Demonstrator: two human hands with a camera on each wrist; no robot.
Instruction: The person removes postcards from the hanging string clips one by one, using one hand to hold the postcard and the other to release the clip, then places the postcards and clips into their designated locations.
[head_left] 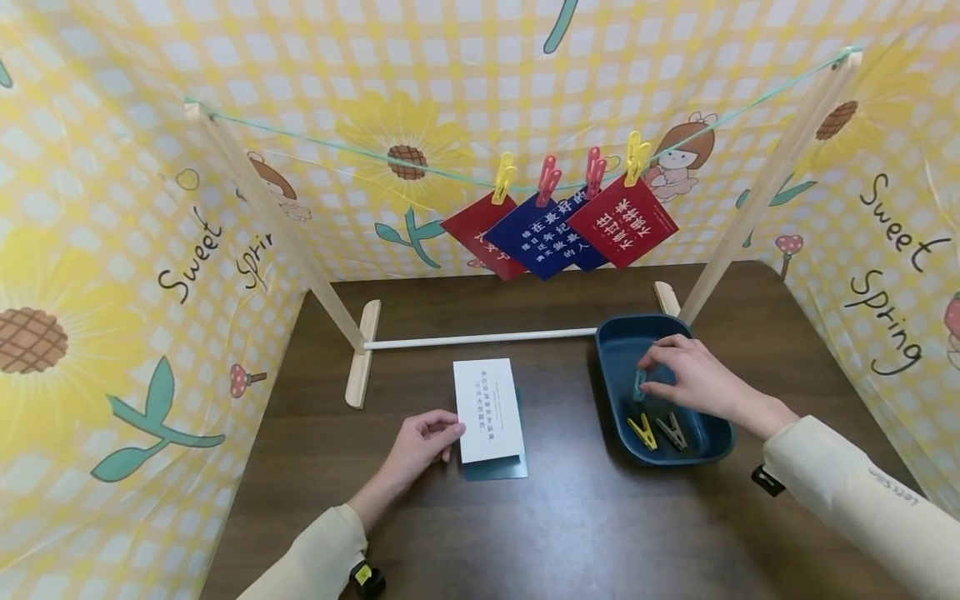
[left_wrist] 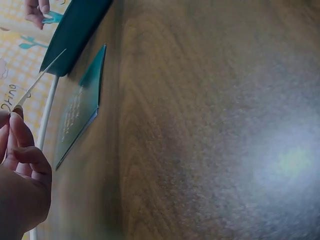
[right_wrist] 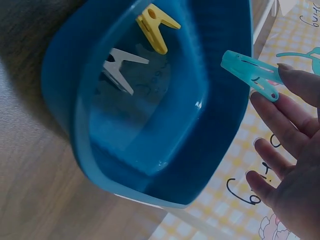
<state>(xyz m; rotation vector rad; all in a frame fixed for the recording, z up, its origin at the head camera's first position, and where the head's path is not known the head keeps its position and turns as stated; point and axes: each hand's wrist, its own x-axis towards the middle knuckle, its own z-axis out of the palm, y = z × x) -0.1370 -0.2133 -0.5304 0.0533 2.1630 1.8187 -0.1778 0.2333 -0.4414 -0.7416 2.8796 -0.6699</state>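
Observation:
Between thumb and fingers my left hand (head_left: 424, 443) pinches the edge of a white printed card (head_left: 487, 408), raised off the table. Under it a teal card (head_left: 497, 469) lies on the table; the left wrist view shows its printed face (left_wrist: 82, 107). My right hand (head_left: 693, 379) is over the blue tub (head_left: 716, 446) and pinches a teal clothespin (head_left: 639, 385) by its handle end, seen close in the right wrist view (right_wrist: 247, 72). In the tub lie a yellow clothespin (head_left: 642, 432) and a grey clothespin (head_left: 672, 432).
A green string (head_left: 330, 143) spans two wooden posts (head_left: 281, 225). Red and blue cards (head_left: 542, 237) hang from it by yellow and pink clothespins (head_left: 550, 181). A white rod (head_left: 480, 338) runs low between the posts. Behind stands a yellow checked cloth (head_left: 300, 50).

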